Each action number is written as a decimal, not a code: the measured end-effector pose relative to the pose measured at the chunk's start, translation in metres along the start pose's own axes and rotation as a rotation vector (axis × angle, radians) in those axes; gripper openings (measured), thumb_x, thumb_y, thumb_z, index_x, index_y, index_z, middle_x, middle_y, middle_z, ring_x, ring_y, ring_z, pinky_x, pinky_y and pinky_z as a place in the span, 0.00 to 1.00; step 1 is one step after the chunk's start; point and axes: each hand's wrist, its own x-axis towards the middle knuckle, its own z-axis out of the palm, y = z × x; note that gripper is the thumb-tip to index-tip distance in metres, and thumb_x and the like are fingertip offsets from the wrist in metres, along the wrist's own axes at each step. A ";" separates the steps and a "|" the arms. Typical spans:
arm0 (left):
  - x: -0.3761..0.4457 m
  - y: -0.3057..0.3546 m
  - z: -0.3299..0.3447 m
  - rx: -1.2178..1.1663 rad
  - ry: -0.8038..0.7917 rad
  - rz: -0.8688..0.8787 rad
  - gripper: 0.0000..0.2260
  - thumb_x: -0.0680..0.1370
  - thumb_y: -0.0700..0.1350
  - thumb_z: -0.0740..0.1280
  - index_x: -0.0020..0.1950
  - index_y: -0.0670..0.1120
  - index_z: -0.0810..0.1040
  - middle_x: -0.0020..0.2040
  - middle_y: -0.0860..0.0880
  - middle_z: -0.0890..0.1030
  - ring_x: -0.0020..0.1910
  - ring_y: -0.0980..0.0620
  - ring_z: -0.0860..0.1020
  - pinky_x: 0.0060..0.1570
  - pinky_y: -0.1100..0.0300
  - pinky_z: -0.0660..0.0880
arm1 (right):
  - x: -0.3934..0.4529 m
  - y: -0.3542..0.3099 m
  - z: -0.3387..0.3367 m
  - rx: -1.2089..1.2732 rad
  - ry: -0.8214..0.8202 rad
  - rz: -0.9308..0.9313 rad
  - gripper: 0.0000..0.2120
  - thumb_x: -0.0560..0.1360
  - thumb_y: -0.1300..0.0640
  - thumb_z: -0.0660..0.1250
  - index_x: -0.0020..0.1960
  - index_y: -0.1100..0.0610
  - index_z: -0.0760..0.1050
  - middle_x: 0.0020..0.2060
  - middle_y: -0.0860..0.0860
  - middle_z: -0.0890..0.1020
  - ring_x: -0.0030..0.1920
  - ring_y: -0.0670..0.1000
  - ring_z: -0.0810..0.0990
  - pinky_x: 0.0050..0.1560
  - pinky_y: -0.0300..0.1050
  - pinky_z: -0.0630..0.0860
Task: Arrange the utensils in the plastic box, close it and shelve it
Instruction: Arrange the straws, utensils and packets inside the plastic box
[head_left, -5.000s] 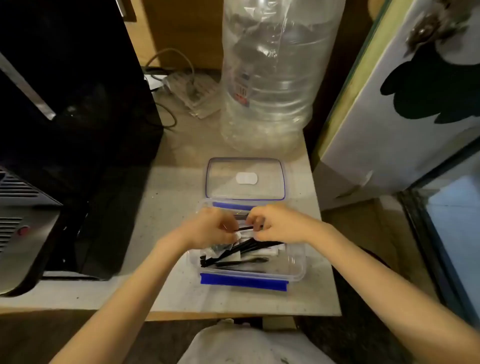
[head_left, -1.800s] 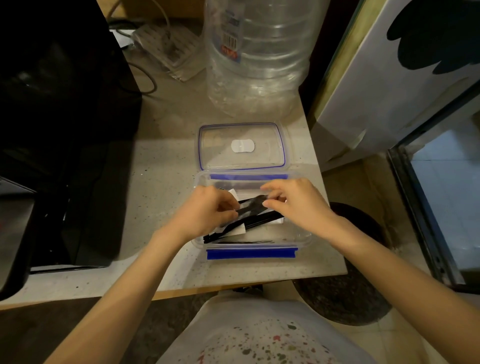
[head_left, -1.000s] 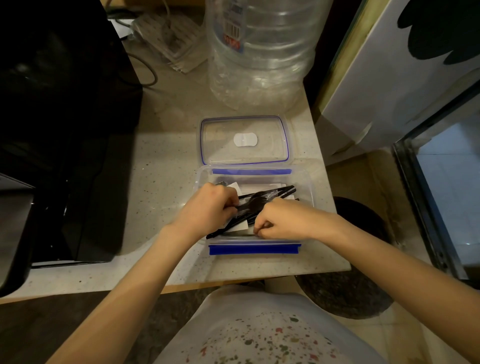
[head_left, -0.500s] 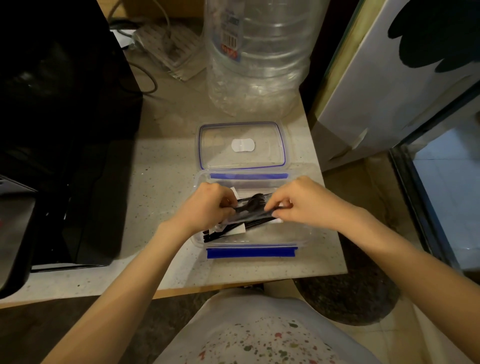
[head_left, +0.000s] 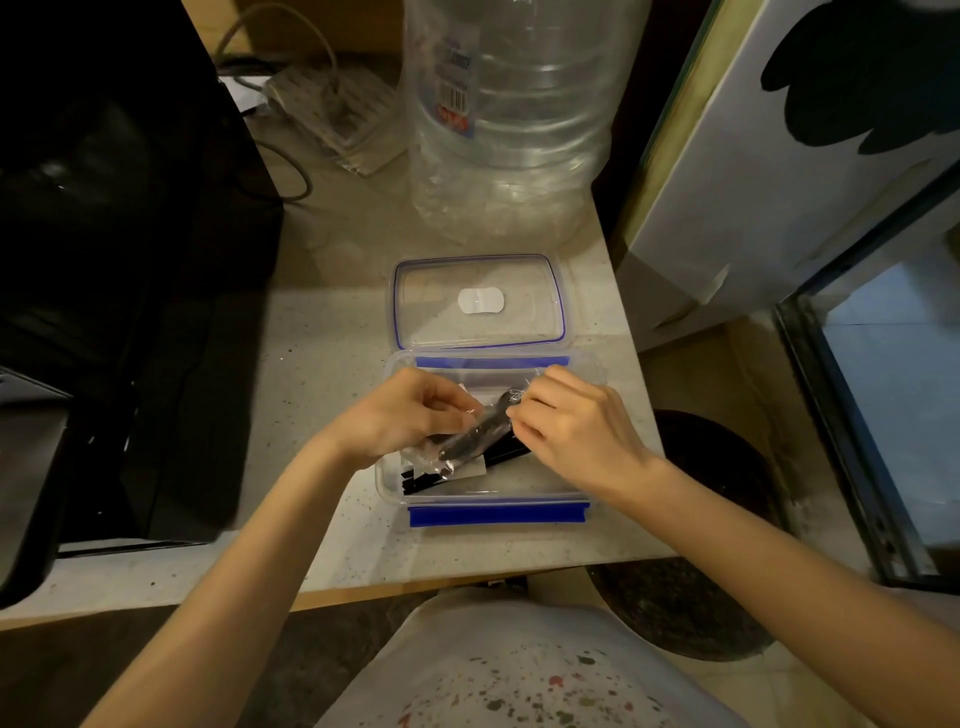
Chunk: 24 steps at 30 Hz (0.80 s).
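A clear plastic box (head_left: 498, 515) with blue clips stands open near the counter's front edge. Its clear lid (head_left: 480, 301) lies flat just behind it. Black plastic utensils (head_left: 421, 480) lie slanted inside the box. Above them, both hands hold one black utensil in a clear wrapper (head_left: 478, 431). My left hand (head_left: 400, 415) pinches the wrapper's left end. My right hand (head_left: 571, 421) pinches its right end. The fingers hide part of the wrapper and the box's middle.
A big clear water jug (head_left: 509, 119) stands behind the lid. A black appliance (head_left: 104, 260) fills the counter's left side. A power strip (head_left: 332, 109) with cables lies at the back. Right of the counter edge are a white panel (head_left: 779, 171) and a dark round thing (head_left: 696, 519) on the floor.
Both hands have lifted the wrapped utensil a little above the pile in the box. My right hand came back up from the box's front edge to the wrapper's right end.
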 end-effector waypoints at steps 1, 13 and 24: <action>-0.001 -0.001 0.000 -0.042 0.013 -0.006 0.08 0.76 0.36 0.64 0.53 0.40 0.80 0.41 0.45 0.82 0.34 0.54 0.78 0.30 0.71 0.75 | 0.000 -0.001 0.000 0.002 0.002 0.002 0.03 0.67 0.65 0.72 0.35 0.62 0.81 0.31 0.55 0.82 0.35 0.53 0.80 0.25 0.44 0.77; -0.010 -0.008 0.008 -0.297 0.044 -0.080 0.14 0.71 0.49 0.69 0.49 0.41 0.82 0.46 0.39 0.84 0.40 0.47 0.80 0.39 0.62 0.77 | -0.001 -0.003 0.011 -0.024 -0.036 0.000 0.03 0.66 0.67 0.75 0.38 0.64 0.81 0.32 0.57 0.82 0.33 0.54 0.81 0.26 0.47 0.79; -0.014 -0.006 0.017 0.191 0.102 0.076 0.11 0.73 0.39 0.68 0.55 0.44 0.80 0.45 0.51 0.82 0.38 0.58 0.79 0.38 0.71 0.77 | 0.014 0.012 -0.032 0.174 -0.417 0.299 0.23 0.73 0.53 0.68 0.68 0.51 0.68 0.62 0.47 0.72 0.53 0.44 0.73 0.51 0.39 0.73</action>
